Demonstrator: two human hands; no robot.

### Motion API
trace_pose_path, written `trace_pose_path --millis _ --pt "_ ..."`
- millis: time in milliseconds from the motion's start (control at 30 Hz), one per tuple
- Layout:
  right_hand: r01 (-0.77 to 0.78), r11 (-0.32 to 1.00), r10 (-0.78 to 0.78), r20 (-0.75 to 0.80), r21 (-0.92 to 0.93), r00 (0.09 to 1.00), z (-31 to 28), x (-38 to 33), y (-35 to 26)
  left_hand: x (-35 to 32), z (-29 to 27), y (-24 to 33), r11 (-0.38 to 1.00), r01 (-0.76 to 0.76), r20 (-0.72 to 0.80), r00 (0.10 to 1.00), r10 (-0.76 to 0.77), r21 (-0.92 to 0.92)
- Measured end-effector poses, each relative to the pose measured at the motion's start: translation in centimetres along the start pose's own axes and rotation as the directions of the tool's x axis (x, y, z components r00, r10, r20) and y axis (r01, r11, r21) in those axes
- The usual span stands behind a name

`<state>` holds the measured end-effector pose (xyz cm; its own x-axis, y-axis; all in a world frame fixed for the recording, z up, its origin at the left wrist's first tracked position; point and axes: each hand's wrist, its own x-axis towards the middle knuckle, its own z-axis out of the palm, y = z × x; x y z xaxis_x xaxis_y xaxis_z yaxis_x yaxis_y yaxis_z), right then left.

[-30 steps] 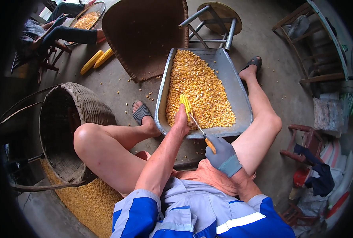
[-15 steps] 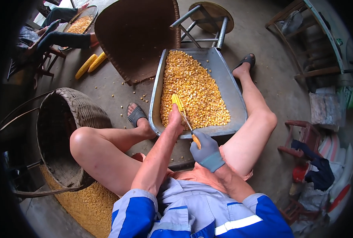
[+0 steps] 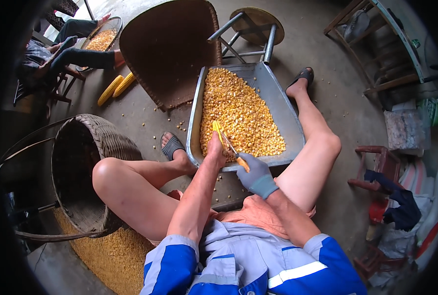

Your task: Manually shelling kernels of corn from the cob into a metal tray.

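Observation:
My bare left hand (image 3: 215, 147) is closed round a yellow corn cob (image 3: 217, 126), held upright-slanting over the near part of a grey metal tub. My right hand (image 3: 256, 174), in a grey glove, grips the orange handle of a screwdriver-like tool (image 3: 243, 163). Its thin metal shaft runs up-left against the cob's right side; the tip is hard to make out. Loose corn kernels (image 3: 238, 110) heap in the metal tub (image 3: 288, 105), which stands between my legs.
A wicker basket (image 3: 115, 142) lies tipped at left, above spread grain (image 3: 110, 255). Two cobs (image 3: 111, 89) lie on the floor. Beyond the tub are a brown woven scoop (image 3: 172, 49) and an overturned stool (image 3: 258, 29). Another person (image 3: 42, 56) sits far left. Sacks (image 3: 428, 196) stand right.
My right hand and the tool have pushed up and forward along the cob. The cob stays in my left hand. The whole view has shifted slightly.

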<state>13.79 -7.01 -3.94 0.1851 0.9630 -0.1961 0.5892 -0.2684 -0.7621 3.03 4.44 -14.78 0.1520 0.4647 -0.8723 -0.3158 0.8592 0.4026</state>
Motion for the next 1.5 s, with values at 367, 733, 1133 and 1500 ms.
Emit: trace_pose_path --millis 367,733,1133,1500 --pt "-0.042 0.996 0.047 0.066 -0.082 0.997 -0.8 2.0 -0.8 -1.1 0.7 0.5 0.998 0.032 -0.037 0.999 -0.030 0.047" --pt "0.031 0.986 -0.011 0.120 -0.164 0.993 -2.1 1.2 -1.9 -2.1 1.0 1.2 0.998 0.057 -0.033 0.998 -0.056 0.008" --pt "-0.145 0.960 0.211 0.276 -0.241 0.938 -2.4 5.5 -4.6 -1.8 1.6 0.9 0.998 0.057 -0.118 0.992 -0.052 0.039" --pt "-0.202 0.966 0.227 0.160 -0.161 0.961 2.2 9.7 0.7 -0.8 0.5 -0.1 0.993 0.054 0.078 0.996 -0.046 -0.101"
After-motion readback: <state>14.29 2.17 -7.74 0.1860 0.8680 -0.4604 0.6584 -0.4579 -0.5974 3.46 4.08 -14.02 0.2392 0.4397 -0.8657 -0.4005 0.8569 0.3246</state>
